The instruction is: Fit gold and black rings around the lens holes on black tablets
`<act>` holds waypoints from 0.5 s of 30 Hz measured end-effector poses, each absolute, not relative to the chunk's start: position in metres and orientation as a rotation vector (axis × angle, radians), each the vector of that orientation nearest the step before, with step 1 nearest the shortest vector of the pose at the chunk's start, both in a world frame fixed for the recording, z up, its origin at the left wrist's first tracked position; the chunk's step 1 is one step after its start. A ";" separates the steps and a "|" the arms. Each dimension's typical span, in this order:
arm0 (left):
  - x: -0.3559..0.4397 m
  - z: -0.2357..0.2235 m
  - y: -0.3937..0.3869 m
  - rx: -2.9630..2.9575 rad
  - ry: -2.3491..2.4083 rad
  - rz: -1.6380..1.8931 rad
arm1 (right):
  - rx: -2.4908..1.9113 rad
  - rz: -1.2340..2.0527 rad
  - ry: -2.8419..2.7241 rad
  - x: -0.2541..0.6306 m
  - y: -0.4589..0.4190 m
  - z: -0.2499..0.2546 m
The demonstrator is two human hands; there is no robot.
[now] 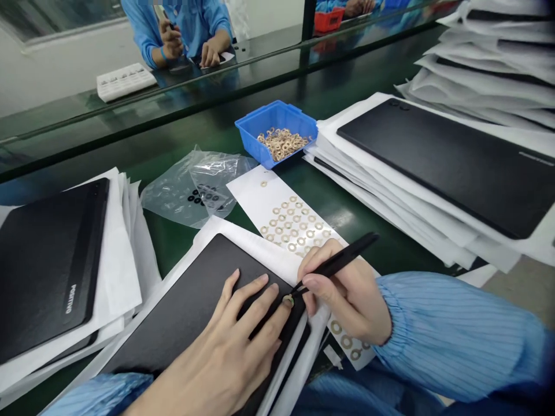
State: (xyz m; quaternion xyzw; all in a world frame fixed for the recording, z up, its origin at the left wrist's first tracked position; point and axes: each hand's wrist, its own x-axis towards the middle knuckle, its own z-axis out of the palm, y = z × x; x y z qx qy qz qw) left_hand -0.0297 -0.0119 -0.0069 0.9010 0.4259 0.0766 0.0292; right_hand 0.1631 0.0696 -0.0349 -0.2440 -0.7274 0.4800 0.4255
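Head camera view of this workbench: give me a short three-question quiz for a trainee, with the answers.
1. Which hand holds the black tweezers?
2. True or false: the blue tray holds loose tan rings.
3. What does the left hand rest on?

Key: 1. The right hand. 2. True. 3. A black panel lying on white paper.

bench (347,216), blue tray (277,114), probably tablet cases (442,167)

A glass partition (208,75) along a dark green counter (329,196), pale wall (56,75) behind it, floor (515,294) showing at right
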 end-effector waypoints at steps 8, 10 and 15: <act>-0.031 -0.006 -0.008 2.745 1.278 0.241 | -0.636 1.174 -1.789 0.163 0.070 -0.032; -0.031 -0.006 -0.008 2.741 1.282 0.247 | -0.644 1.189 -1.787 0.162 0.070 -0.032; -0.030 -0.005 -0.009 2.734 1.292 0.235 | -0.664 1.209 -1.787 0.163 0.070 -0.032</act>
